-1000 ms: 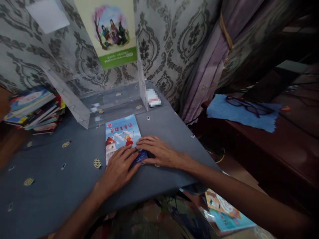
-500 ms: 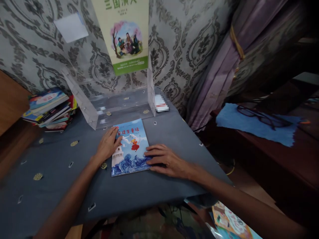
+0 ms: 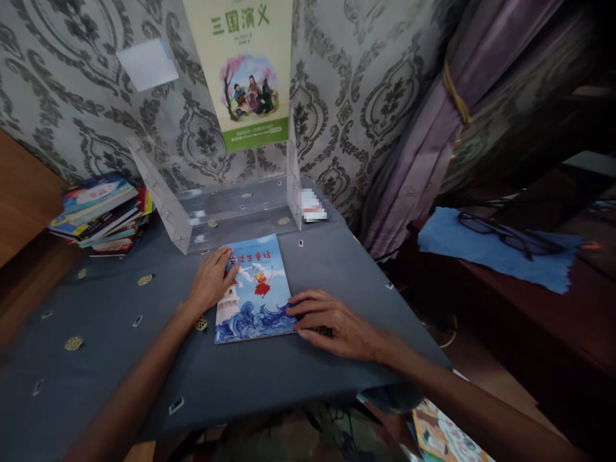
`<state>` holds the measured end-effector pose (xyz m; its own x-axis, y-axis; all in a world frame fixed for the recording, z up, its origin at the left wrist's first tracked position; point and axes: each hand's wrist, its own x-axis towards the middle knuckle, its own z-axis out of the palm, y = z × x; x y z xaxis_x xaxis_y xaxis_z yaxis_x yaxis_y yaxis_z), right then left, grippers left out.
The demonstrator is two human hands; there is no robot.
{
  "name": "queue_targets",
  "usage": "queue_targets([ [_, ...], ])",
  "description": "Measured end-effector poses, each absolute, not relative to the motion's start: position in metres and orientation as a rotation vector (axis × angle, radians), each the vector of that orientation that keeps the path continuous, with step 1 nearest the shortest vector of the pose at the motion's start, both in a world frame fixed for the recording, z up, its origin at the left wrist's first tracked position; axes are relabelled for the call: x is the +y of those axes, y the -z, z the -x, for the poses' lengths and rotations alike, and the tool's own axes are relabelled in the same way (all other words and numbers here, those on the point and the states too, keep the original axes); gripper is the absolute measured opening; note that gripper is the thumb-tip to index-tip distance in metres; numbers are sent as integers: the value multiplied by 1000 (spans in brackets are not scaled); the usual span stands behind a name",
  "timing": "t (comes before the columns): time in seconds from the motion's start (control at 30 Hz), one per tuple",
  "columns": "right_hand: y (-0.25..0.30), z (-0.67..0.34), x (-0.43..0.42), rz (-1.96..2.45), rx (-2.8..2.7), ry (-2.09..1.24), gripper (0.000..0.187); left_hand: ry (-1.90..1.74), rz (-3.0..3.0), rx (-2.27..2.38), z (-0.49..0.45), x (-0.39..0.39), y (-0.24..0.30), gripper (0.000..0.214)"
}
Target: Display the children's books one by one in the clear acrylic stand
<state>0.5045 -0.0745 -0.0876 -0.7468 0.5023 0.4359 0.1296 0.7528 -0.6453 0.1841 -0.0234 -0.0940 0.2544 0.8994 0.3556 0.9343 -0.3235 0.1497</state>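
Observation:
A picture book [image 3: 262,305] with a blue cover, red title characters and painted waves lies closed and flat before me. My left hand [image 3: 212,279] rests along its upper left edge, fingers stretched out, the thumb on the cover. At the lower right edge, my right hand [image 3: 330,324] touches the book with its fingertips, the fingers spread and slightly bent. Behind the book stands a clear acrylic rack [image 3: 166,199]. Above it, a green and cream book [image 3: 250,83] with a painted scene appears upright against the patterned wall.
A pile of books [image 3: 103,212] sits at the left on the grey tablecloth [image 3: 110,346]. A white item [image 3: 312,204], partly pixelated, is beside the rack. Eyeglasses [image 3: 510,234] lie on a blue cloth [image 3: 443,237] at the right. More books [image 3: 447,430] show below the table's right edge.
My right hand has slid slightly down and outward along the book's right edge. The left hand and the book have hardly moved; the whole view has shifted a little.

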Motion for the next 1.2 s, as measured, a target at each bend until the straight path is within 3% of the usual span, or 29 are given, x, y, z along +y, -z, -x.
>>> queue_targets([
  [0.13,88,-505,-73,485,-2279,-927,20,564,2436,-1753,-190,-19,90,46],
  [0.27,86,-506,-70,497,-2164,-1126,35,529,2419,-1762,-194,-17,88,43],
  [0.47,87,-509,-69,593,-2097,-1203,25,499,2417,-1754,-195,-18,85,43],
  [0.83,85,-509,-75,573,-2260,-937,25,480,2427,-1639,-208,-10,85,37],
  [1.03,87,-504,-80,564,-2549,-601,35,520,2495,-1550,-232,0,88,35],
  [1.2,88,-497,-84,612,-2633,-354,23,518,2558,-1478,-250,12,86,34],
])
